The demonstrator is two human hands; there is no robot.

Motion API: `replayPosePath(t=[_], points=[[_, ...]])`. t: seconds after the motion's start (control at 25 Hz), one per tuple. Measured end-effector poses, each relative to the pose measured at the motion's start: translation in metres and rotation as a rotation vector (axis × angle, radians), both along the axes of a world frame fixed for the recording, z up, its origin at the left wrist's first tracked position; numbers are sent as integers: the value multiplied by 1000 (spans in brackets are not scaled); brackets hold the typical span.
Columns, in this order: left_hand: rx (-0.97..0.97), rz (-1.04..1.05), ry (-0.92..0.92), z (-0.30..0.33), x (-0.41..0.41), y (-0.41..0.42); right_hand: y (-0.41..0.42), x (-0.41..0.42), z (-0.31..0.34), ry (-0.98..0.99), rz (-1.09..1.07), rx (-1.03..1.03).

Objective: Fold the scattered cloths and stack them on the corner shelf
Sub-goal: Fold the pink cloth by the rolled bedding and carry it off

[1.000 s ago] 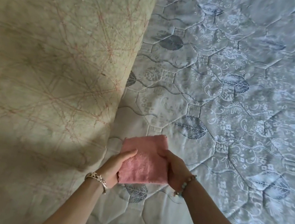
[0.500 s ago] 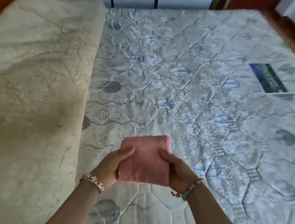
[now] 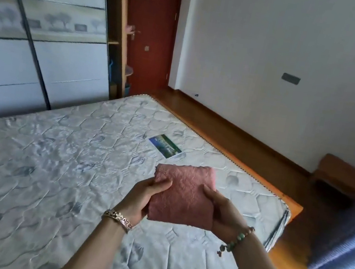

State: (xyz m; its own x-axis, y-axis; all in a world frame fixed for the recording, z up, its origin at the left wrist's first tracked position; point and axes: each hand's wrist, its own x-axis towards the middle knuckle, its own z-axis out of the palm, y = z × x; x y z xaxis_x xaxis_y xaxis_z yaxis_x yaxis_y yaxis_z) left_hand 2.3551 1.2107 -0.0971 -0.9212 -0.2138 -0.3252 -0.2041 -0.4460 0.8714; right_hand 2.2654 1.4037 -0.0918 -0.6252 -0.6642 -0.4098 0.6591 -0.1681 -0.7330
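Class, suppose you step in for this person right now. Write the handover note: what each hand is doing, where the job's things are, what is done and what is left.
Left hand: grips the left edge of the pink cloth, thumb on top.
Right hand: grips its right edge the same way.
The cloth is folded into a compact rectangle and held in the air above the mattress, not resting on it.
Corner shelf: stands between the wardrobe and the red door, across the room; something pink seems to lie on one tier, too small to identify.
Done: this cloth is folded.
Left: carry it to the shelf and stack it. No other loose cloths show in this view.
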Motion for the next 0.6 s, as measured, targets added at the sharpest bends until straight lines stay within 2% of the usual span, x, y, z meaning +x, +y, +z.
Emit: replayPosePath(t=[0.28,0.6], points=[[-71,-198,226,141,-115,186,196,-70,141,205,-297,-52],[-24,-348,255,198,-204,315,332,-117,198,311,-421,-87]])
